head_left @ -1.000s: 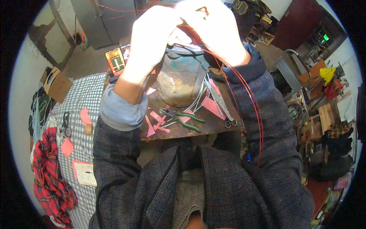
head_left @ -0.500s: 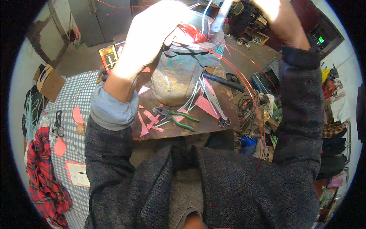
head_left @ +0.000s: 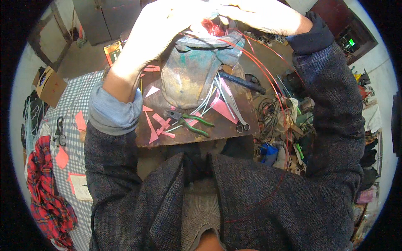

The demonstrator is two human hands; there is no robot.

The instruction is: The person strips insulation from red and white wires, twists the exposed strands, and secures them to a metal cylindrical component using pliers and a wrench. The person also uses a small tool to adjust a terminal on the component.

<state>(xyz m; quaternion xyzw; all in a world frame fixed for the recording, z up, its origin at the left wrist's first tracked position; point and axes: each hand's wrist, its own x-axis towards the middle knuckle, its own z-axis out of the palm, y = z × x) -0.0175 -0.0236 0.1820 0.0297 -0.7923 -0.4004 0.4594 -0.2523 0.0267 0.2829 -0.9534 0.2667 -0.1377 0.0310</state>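
Wire [head_left: 212,27] bunches in the bucket [head_left: 184,75], lengths left outside, by left hand [head_left: 157,29] and right hand [head_left: 264,16] (finger grip unclear).

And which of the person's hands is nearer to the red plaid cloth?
Left. The left hand is at the upper left of the bucket, up and right of the red plaid cloth; the right hand is farther off, at the bucket's upper right.
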